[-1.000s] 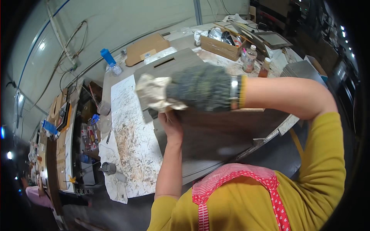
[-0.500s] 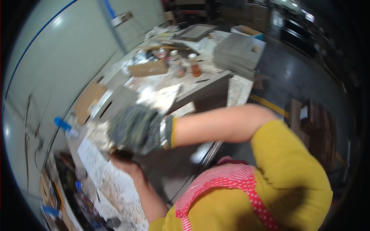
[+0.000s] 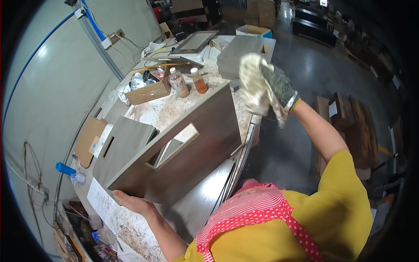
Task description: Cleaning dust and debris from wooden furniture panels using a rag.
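Bare left hand [image 3: 131, 201] now down at the near bottom corner of the dark brown wooden box [image 3: 183, 153], palm under the edge, fingers pressed together along it; a second ago tucked under the box with the other hand across it. Gloved right hand [image 3: 266, 85] now lifted clear, up and off to the right, well apart from the box, fingers bunched around a pale rag [image 3: 253, 83]. Means the wiping has broken off and only the left hand steadies the piece. Box tipped on the workbench [image 3: 144, 111], cut-out slot [image 3: 174, 146] facing up, a lighter grey panel [image 3: 124, 146] with a narrow slot leaning just behind it. Under the box, flat shiny boards [image 3: 205, 196] running toward the apron.

Farther along, sawdust over the bench top, a cardboard tray [image 3: 148, 92], two small bottles [image 3: 187, 83] standing just past the box's far end, perhaps glue or oil, hard to tell. Beyond, a stack of grey panels [image 3: 240, 54] and a framed panel [image 3: 194, 41]. Bottles and stack crowd the far end. Blue-capped bottle [image 3: 70, 171] at the left wall edge.
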Available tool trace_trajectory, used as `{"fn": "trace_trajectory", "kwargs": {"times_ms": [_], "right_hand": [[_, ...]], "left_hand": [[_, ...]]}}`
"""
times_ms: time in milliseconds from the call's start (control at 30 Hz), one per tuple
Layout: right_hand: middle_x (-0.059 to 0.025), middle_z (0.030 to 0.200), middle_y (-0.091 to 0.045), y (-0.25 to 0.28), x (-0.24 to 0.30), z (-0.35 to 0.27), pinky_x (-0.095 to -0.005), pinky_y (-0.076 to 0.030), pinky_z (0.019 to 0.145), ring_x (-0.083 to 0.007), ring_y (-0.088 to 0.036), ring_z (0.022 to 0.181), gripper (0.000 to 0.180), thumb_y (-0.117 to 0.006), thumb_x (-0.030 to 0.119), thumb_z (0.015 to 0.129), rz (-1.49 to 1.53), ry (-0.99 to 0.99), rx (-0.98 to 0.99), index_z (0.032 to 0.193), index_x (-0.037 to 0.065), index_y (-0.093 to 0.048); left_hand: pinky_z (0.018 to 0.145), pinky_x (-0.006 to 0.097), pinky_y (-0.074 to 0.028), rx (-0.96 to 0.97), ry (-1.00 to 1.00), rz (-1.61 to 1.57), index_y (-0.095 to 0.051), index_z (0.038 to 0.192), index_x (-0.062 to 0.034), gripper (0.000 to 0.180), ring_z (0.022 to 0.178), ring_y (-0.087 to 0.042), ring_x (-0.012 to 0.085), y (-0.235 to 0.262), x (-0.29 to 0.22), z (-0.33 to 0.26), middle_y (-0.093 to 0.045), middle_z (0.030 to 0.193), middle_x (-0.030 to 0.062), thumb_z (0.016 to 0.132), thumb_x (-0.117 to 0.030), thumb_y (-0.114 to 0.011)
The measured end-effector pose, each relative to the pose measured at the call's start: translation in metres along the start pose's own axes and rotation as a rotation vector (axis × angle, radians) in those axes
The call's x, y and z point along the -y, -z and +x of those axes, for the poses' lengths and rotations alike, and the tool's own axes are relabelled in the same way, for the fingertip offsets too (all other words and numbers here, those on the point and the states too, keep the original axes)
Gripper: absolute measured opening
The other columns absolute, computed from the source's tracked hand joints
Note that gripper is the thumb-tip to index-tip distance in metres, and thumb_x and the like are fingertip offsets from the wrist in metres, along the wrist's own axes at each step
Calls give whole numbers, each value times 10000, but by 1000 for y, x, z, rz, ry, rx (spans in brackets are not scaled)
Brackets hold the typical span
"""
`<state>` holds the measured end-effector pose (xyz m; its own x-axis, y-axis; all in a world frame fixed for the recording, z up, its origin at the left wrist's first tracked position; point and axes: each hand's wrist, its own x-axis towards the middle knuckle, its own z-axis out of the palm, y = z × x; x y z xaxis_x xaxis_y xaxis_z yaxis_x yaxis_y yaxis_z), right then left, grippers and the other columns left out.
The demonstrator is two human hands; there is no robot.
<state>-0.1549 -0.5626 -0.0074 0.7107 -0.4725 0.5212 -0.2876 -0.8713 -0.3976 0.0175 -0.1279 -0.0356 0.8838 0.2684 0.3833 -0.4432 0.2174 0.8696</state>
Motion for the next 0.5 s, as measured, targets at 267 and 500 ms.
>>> {"fn": "trace_trajectory", "kwargs": {"times_ms": [267,500], "right_hand": [[-110,1085,-510,-166,76,-81,-296,-459,729,-162,-534,894,397,-486,266,853,684,-327,-313,1182,53,-423],[-175,1210,-448,-151,41,-81,-365,-385,911,-317,-495,1012,388,-376,77,814,-138,424,-304,1178,-36,-448]], "left_hand": [[950,348,-352,-100,-5,5,-347,1244,59,597,1085,-440,267,0,7,4,-411,1235,184,907,-434,-357],[939,318,-347,-88,-75,69,-354,1236,78,605,1078,-443,235,1,9,1,-420,1233,173,913,-434,-344]]}}
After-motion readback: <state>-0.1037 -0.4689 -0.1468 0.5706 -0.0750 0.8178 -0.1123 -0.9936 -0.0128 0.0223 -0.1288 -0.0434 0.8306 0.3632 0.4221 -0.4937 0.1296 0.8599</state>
